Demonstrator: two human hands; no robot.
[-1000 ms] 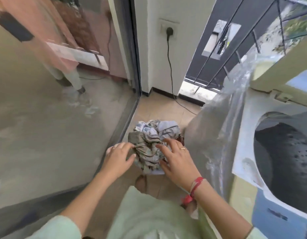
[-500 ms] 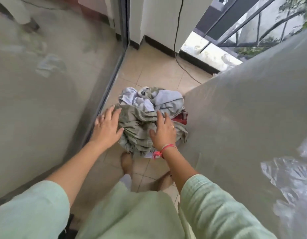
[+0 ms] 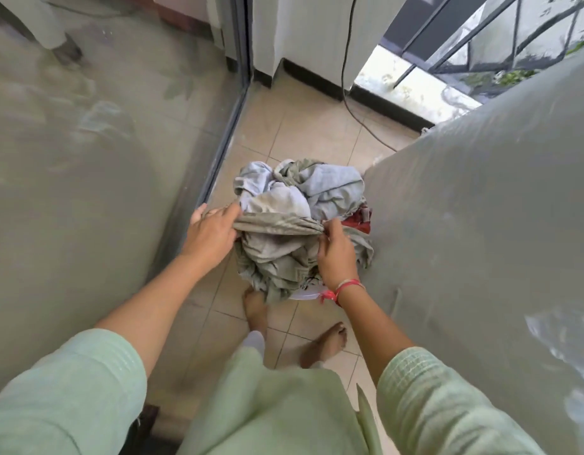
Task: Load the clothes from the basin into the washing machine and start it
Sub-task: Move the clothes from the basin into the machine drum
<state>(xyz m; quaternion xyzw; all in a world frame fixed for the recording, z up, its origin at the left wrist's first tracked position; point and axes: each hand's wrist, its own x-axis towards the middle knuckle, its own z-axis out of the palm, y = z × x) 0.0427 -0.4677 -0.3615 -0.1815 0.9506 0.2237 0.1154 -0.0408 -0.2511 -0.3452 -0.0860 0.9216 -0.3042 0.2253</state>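
A heap of crumpled clothes (image 3: 297, 198) fills a white basin (image 3: 303, 295) on the tiled floor; only a sliver of the basin's rim shows. On top lies an olive-grey garment (image 3: 277, 247), with pale blue-grey pieces behind it and a red one at the right. My left hand (image 3: 212, 236) grips the olive garment's bunched edge at its left end. My right hand (image 3: 336, 254) pinches the same edge at its right end, so the fabric stretches between them. The washing machine (image 3: 481, 241) stands at the right under a grey cover; its opening is out of view.
A glass sliding door (image 3: 87, 192) closes off the left side. A black power cable (image 3: 353, 103) runs down the white wall and across the tiles. A metal railing (image 3: 481, 37) is at the far right. My bare feet (image 3: 323, 343) stand just before the basin.
My view tilted down from the machine's drum to the floor. Both hands went from resting flat on the heap to gripping the olive garment's edge and gathering it up.
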